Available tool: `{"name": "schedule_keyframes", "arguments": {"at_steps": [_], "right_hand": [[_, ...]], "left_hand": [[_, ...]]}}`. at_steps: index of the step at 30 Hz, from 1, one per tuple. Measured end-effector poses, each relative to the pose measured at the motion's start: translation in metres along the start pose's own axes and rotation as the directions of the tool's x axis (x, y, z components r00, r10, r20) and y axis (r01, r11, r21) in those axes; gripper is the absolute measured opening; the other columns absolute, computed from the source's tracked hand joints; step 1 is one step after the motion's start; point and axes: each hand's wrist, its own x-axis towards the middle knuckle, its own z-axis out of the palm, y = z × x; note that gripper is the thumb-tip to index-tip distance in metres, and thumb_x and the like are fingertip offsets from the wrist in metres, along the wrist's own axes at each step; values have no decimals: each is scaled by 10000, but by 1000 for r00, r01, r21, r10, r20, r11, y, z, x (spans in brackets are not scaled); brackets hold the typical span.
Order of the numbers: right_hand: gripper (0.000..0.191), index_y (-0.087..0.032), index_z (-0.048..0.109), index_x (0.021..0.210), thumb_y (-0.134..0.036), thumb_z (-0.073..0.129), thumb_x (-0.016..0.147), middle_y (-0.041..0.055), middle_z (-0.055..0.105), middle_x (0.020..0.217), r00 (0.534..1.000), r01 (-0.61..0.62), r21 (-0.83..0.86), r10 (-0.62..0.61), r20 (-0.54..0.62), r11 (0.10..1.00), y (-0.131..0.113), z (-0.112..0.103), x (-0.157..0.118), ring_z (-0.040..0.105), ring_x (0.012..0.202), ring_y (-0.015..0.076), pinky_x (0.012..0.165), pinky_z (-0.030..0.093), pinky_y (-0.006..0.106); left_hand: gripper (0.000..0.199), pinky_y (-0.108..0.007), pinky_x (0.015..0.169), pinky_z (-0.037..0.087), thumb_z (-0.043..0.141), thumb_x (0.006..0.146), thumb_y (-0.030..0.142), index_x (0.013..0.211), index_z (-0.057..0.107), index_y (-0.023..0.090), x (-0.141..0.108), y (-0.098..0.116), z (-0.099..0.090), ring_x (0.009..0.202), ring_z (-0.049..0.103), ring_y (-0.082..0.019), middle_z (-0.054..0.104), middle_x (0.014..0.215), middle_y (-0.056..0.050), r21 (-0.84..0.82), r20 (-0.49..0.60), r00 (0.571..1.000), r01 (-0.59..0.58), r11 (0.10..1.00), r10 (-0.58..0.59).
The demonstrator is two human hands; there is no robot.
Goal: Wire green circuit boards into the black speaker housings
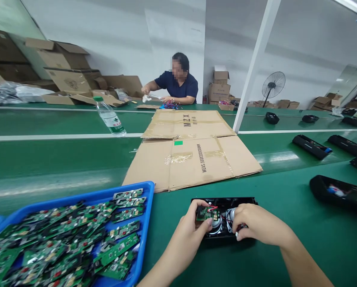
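My left hand [195, 223] grips a small green circuit board [207, 213] between thumb and fingers, over the left part of an open black speaker housing [226, 201]. Red wires [212, 208] run from the board. Inside the housing, two round speaker drivers [216, 227] are partly visible. My right hand [253, 223] is closed over the housing's right side, its thumb and fingers pinched together near a small white connector [237, 234]. What else those fingers hold is hidden. The housing lies on the green work surface [214, 263].
To the left, a blue tray [148, 211] holds many circuit boards [115, 253]. Flattened cardboard [184, 163] lies ahead, with a water bottle [110, 117] beyond its left side. More black housings [311, 146] stand to the right. Across the bench a person [181, 85] works.
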Motion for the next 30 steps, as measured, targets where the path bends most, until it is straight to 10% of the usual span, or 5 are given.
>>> {"name": "schedule_keyframes", "arguments": {"at_steps": [8,14,21,27,30], "right_hand": [[128,-155,630,637,-234,731,645,-37,579,534,985,-54,682,153,-85,729,8,21,34,529,456,101,456,390,198],[144,-144,654,751,-284,622,739,-16,588,588,975,-73,763,205,-80,642,9,26,39,520,454,90,425,410,188],[98,-169,658,702,-154,614,787,-6,589,689,943,110,315,1,-332,943,-1,16,33,537,630,109,581,415,208],[188,-169,612,724,-154,512,883,24,601,739,913,224,-141,-259,-315,964,-8,22,29,518,722,151,644,404,255],[208,-169,597,730,-159,479,900,30,597,750,931,146,-179,-196,-307,973,-12,24,28,527,726,158,638,405,263]], "left_hand": [[211,-366,735,583,558,777,291,959,472,230,1,1,1,755,667,-190,655,842,12,-24,-25,1000,15,1000,-16],[258,-355,718,599,577,745,315,977,521,216,1,3,3,770,676,-205,663,827,10,-43,-53,998,25,999,-27],[274,-335,704,598,599,733,321,982,556,216,-1,7,4,781,668,-202,678,842,9,-22,-57,997,43,999,-45],[259,-333,685,598,595,729,280,981,572,222,-1,6,5,779,666,-207,687,837,9,-7,-41,998,42,999,-42],[225,-324,694,597,579,752,274,971,584,223,-2,6,5,740,657,-191,670,802,17,34,-32,999,12,999,-11]]}}
